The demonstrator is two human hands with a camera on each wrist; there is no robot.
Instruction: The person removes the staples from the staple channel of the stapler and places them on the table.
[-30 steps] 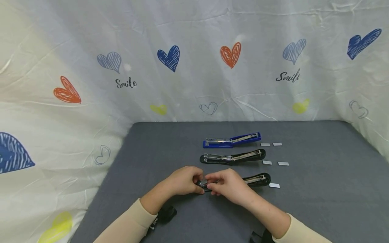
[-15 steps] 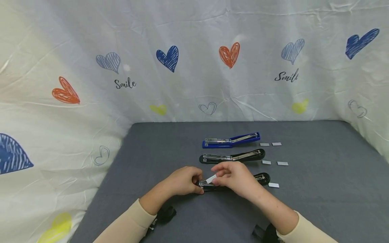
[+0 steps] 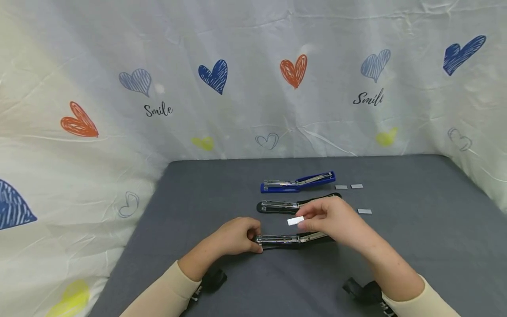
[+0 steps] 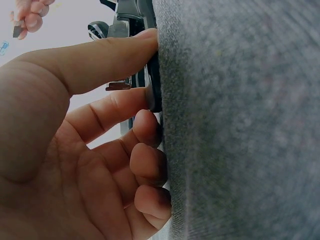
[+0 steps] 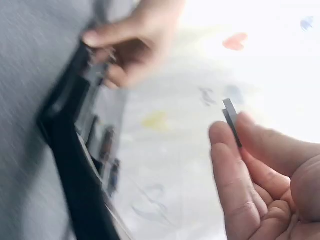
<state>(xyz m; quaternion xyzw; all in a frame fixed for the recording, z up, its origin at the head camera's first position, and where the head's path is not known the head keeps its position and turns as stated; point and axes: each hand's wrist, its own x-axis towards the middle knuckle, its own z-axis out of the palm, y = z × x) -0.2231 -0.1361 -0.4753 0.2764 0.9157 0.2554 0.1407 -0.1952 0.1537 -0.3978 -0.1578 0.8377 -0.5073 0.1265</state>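
Note:
In the head view my left hand (image 3: 239,236) pinches the front end of the nearest black stapler (image 3: 279,240), which lies opened out on the table. The left wrist view has its thumb and index finger on either side of the stapler's end (image 4: 155,82), low against the grey cloth. My right hand (image 3: 332,218) holds a short staple strip (image 3: 295,220) between thumb and fingertips, raised above the stapler. Seen from the right wrist, the staple strip (image 5: 229,119) juts out past the fingertips, its folded edge showing. The right hand and forearm cover the stapler's far right end.
Behind lie another opened black stapler (image 3: 277,206), partly covered by the right hand, and an opened blue stapler (image 3: 280,189). Staple strips (image 3: 365,211) rest to their right, two of them beside the blue one. A white curtain (image 3: 245,105) with printed hearts hangs behind the grey table (image 3: 206,189).
My right hand has lifted away from the stapler and moved right with the staple strip, uncovering the stapler's metal channel. The left hand keeps its grip on the front end.

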